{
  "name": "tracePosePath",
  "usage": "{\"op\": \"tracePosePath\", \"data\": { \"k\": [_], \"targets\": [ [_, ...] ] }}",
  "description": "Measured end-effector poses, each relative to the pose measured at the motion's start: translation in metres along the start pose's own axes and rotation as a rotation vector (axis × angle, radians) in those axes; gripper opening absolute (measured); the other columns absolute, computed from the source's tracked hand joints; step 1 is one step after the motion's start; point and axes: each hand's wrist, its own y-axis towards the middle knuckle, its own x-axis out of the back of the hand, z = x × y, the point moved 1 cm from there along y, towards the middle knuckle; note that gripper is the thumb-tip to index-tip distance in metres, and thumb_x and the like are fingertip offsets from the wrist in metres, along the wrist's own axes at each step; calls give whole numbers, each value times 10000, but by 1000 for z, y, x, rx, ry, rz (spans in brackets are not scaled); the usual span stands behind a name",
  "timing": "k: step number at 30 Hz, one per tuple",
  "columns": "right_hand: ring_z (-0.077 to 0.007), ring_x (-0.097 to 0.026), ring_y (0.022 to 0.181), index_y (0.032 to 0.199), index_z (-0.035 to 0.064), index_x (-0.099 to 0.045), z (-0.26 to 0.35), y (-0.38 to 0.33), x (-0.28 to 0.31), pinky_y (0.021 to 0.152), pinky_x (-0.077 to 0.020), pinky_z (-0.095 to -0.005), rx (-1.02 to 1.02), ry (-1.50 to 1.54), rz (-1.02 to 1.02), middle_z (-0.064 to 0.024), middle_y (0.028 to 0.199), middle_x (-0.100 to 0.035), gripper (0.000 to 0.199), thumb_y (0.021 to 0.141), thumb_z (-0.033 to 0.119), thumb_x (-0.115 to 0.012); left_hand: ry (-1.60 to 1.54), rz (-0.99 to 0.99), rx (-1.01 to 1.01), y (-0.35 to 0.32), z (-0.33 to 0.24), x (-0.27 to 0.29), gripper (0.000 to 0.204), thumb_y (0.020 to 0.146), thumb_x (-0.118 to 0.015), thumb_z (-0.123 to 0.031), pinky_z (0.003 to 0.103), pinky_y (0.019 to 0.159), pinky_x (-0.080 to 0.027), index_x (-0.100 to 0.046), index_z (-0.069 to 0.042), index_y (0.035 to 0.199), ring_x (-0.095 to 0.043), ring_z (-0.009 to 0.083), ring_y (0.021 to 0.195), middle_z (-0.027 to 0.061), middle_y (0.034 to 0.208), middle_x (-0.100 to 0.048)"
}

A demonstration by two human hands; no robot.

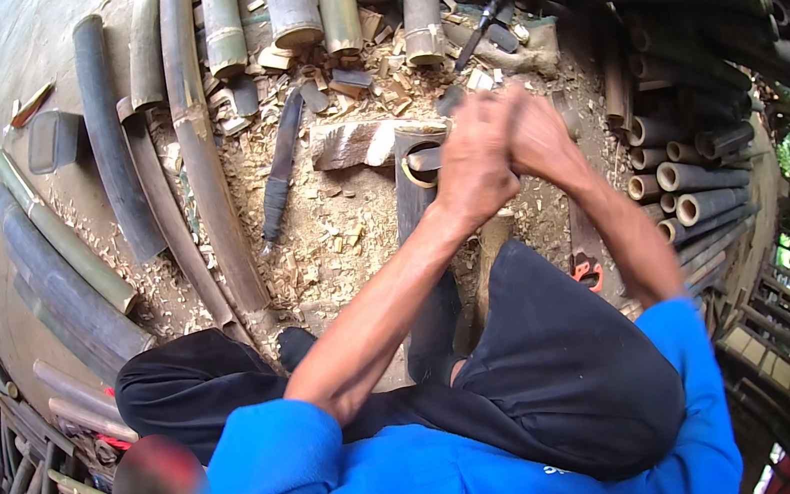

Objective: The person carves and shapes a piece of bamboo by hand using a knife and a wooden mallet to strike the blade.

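Observation:
My left hand and my right hand are close together in front of me, both closed and somewhat blurred. What they grip is hidden behind the fingers. Beside the left hand, a grey rounded piece shows at the open end of a dark bamboo tube; I cannot tell whether it belongs to a held tool. The tube runs back toward my crossed legs, its far end by a light wooden block.
A knife with a wrapped dark handle lies among wood chips. Beyond my hands is a black-handled tool. An orange-handled saw lies by my right knee. Bamboo poles and stacked tubes surround me; a clear plastic box stands left.

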Motion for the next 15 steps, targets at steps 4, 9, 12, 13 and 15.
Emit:
{"op": "tracePosePath", "data": {
  "k": [4,9,12,13,15],
  "targets": [
    [-349,-514,1382,1362,20,-505,4,-105,-87,1109,-470,-459,-707,980,-93,-240,1471,-514,438,1018,267,-617,128,891,-168,15,-20,-22,679,671,-800,-14,508,929,-589,-554,-84,1300,-668,453,1081,233,1200,-589],
    [-350,-674,991,1188,-1,-600,-9,-43,-6,788,-559,-467,-235,120,152,-225,1033,-664,450,897,333,-679,-185,424,-39,18,-10,8,817,714,-707,70,503,982,-575,-518,-154,1476,-638,442,1140,266,1377,-482],
    [-309,-691,819,1046,15,-634,8,19,35,660,-553,-451,-16,-22,214,-163,919,-675,352,821,276,-705,-290,92,76,13,-4,26,889,698,-670,121,472,1045,-562,-497,-165,1521,-628,449,1165,257,1424,-438],
    [-311,-688,782,1018,23,-635,12,41,41,663,-560,-451,107,-114,247,-149,884,-674,316,812,251,-705,-318,3,140,13,-3,33,925,700,-643,143,445,1083,-548,-466,-160,1556,-599,442,1222,251,1440,-413],
    [-319,-683,694,979,23,-637,34,79,44,642,-581,-458,351,-148,-22,-128,819,-674,243,800,173,-704,-323,-294,140,9,12,43,931,694,-650,143,448,1109,-515,-431,-110,1563,-539,422,1301,259,1446,-401]
  ]
}}
